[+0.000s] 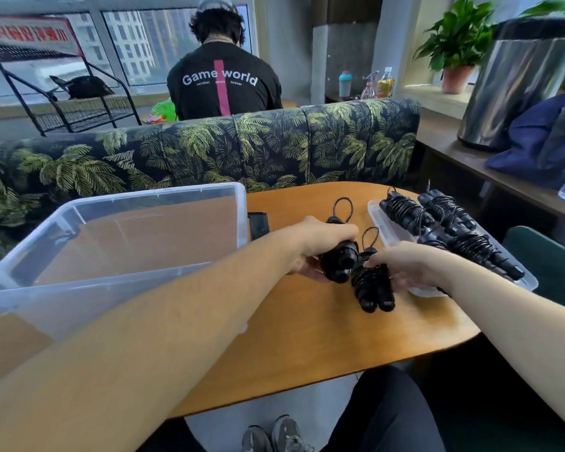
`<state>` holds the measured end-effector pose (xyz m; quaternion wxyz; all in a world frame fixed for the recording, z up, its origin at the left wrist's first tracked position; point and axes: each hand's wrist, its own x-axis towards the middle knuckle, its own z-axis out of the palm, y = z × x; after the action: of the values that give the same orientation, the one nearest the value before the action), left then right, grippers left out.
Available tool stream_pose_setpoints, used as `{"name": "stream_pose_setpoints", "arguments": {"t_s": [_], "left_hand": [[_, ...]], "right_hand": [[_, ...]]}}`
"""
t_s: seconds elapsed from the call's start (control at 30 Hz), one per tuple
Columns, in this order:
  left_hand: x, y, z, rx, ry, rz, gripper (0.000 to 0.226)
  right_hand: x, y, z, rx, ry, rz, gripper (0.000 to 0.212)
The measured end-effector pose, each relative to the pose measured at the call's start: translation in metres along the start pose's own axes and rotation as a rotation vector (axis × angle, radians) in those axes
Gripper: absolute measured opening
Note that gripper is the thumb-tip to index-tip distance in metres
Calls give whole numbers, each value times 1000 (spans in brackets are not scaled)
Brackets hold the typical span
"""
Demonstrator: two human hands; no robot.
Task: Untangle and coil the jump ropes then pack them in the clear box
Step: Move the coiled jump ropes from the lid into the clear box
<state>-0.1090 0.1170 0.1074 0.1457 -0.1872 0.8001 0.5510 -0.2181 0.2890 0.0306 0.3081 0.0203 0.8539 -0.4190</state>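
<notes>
Left hand [320,246]: reached across the wooden worktop [307,337], fingers curled round a coiled jump rope [338,259], black handles end-on, a cord loop poking out above the knuckles. Right hand [408,265]: palm down, fingers and thumb pinching a second coiled jump rope [372,288], handle ends pointing toward the body, just above the worktop; contact with the wood hard to judge. Both bundles touching between the hands. Clear box [118,236]: left of the hands, on the worktop, near edge partly hidden by the left forearm. Further wound ropes [450,230] lying on a clear lid [522,282] at right, partly hidden behind the right wrist; count unclear.
</notes>
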Motion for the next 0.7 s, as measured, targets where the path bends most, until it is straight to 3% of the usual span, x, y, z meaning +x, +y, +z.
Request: {"name": "stream_pose_setpoints", "arguments": {"t_s": [0.1,0.43,0.57,0.7], "left_hand": [[-17,3,-17,-22,20,50,22],[-77,7,-132,-64,74,206,18],[-104,-12,-191,-69,97,187,28],[-119,-42,-229,108,246,115,19]], "right_hand": [[-18,-8,-5,153,-25,-42,34],[-98,-97,14,113,-120,-351,40],[-116,-144,34,79,-192,-479,34],[-116,-191,73,-8,-283,-556,33]]}}
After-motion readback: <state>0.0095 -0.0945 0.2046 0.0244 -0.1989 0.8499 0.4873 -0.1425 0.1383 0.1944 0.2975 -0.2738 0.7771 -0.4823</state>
